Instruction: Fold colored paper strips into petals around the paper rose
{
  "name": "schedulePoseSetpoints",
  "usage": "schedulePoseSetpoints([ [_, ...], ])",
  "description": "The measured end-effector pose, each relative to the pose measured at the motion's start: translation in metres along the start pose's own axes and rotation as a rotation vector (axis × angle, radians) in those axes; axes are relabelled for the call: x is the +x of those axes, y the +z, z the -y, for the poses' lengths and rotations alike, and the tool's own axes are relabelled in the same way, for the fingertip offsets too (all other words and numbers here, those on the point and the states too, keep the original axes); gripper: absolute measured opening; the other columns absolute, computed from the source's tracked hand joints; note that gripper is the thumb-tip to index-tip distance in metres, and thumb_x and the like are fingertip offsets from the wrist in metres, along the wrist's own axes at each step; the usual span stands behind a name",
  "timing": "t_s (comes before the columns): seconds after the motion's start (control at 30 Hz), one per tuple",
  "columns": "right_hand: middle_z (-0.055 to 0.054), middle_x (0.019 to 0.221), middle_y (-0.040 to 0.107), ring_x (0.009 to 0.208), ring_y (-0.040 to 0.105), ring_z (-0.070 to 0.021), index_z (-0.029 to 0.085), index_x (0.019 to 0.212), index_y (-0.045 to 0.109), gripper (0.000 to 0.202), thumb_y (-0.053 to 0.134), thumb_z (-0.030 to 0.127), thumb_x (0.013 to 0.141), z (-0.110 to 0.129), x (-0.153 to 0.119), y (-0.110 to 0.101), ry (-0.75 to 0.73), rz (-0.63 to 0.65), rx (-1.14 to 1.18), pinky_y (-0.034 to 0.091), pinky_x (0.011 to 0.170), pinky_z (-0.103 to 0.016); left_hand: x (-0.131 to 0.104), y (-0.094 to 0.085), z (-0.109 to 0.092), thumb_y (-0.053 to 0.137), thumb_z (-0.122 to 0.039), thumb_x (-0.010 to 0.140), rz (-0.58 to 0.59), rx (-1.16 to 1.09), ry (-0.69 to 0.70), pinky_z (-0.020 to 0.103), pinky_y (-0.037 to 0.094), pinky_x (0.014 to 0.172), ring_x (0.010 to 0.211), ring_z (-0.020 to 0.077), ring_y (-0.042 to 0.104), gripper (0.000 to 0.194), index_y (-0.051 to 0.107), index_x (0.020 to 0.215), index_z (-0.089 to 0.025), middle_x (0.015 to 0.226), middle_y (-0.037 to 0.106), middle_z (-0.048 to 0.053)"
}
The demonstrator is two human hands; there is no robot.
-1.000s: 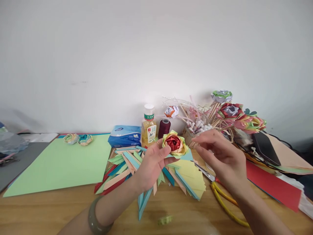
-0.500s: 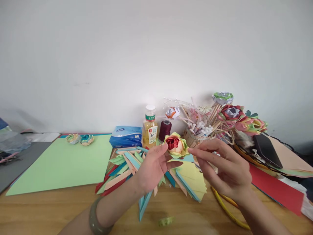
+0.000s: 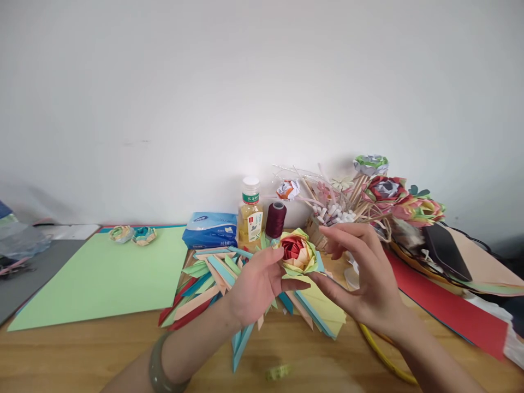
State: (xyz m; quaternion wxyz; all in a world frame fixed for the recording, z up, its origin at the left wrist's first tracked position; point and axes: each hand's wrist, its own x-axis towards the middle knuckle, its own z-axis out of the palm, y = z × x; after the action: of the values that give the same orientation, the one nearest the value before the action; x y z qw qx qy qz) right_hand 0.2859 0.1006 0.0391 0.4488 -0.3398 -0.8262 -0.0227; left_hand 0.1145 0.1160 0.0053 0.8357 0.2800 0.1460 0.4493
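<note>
A folded paper flower (image 3: 298,251) with a red centre, pale peach petals and a yellow-green outer layer is held above the table. My left hand (image 3: 256,289) grips it from the left, thumb at its near-left edge and fingers beneath it. On the other side is my right hand (image 3: 364,278), its thumb tip at the flower's lower right edge and its index finger raised apart from the petals. Below lie many folded paper strips (image 3: 204,295) in blue, green, peach and red, along with yellow paper sheets (image 3: 323,308).
Behind stand a blue tissue pack (image 3: 210,230), a bottle (image 3: 251,213), a dark red thread spool (image 3: 275,219) and a basket of paper flowers (image 3: 323,229). Two small paper flowers (image 3: 133,234) rest on green paper (image 3: 110,278). Red paper (image 3: 450,305) and a phone (image 3: 446,251) are at right.
My right thumb and index finger have spread from a pinch at the flower's right edge. The flower has tilted and shifted slightly down and right.
</note>
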Motion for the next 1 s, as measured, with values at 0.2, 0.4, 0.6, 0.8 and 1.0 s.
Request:
schedulePoseSetpoints([
  [0.2, -0.006, 0.099, 0.048, 0.072, 0.049, -0.0151, 0.023, 0.126, 0.046, 0.049, 0.064, 0.017, 0.081, -0.001, -0.001, 0.000, 0.042, 0.008, -0.009, 0.048, 0.059, -0.028, 0.000, -0.001, -0.002, 0.062, -0.031, 0.074, 0.042, 0.035, -0.018, 0.034, 0.056, 0.070, 0.081, 0.0201, 0.065, 0.028, 0.067, 0.096, -0.014, 0.091, 0.070, 0.006],
  [0.4, -0.005, 0.092, 0.054, 0.076, 0.054, -0.0172, 0.021, 0.106, 0.056, 0.027, 0.060, 0.014, 0.081, 0.006, 0.001, -0.005, 0.055, 0.007, 0.041, 0.049, 0.059, -0.028, 0.003, -0.007, -0.009, 0.057, -0.020, 0.068, 0.040, 0.118, -0.006, 0.033, 0.054, 0.066, 0.074, 0.0189, 0.064, 0.034, 0.060, 0.101, -0.016, 0.084, 0.067, 0.004],
  [0.6, -0.004, 0.080, 0.060, 0.064, 0.058, -0.0140, 0.019, 0.091, 0.058, 0.018, 0.064, 0.008, 0.078, 0.011, -0.003, 0.000, -0.134, -0.077, -0.227, 0.048, 0.054, -0.027, 0.001, -0.006, -0.007, 0.059, -0.007, 0.062, -0.026, 0.186, 0.047, 0.030, 0.055, 0.065, 0.076, 0.0155, 0.063, 0.046, 0.057, 0.105, -0.023, 0.090, 0.066, 0.000],
  [0.8, -0.004, 0.075, 0.064, 0.062, 0.061, -0.0152, 0.018, 0.089, 0.059, 0.016, 0.065, 0.009, 0.077, 0.008, -0.004, 0.003, -0.185, -0.085, -0.355, 0.049, 0.053, -0.028, -0.002, -0.001, -0.004, 0.063, -0.002, 0.062, -0.016, 0.283, 0.135, 0.024, 0.053, 0.069, 0.079, 0.0122, 0.058, 0.049, 0.058, 0.105, -0.025, 0.088, 0.064, -0.002],
  [1.0, -0.004, 0.075, 0.067, 0.060, 0.061, -0.0148, 0.020, 0.092, 0.058, 0.020, 0.066, 0.010, 0.077, 0.007, -0.006, 0.002, -0.240, -0.060, -0.456, 0.049, 0.052, -0.028, -0.004, -0.003, -0.003, 0.065, -0.003, 0.066, 0.013, 0.355, 0.177, 0.023, 0.047, 0.075, 0.083, 0.0115, 0.055, 0.046, 0.057, 0.105, -0.026, 0.090, 0.063, -0.003],
])
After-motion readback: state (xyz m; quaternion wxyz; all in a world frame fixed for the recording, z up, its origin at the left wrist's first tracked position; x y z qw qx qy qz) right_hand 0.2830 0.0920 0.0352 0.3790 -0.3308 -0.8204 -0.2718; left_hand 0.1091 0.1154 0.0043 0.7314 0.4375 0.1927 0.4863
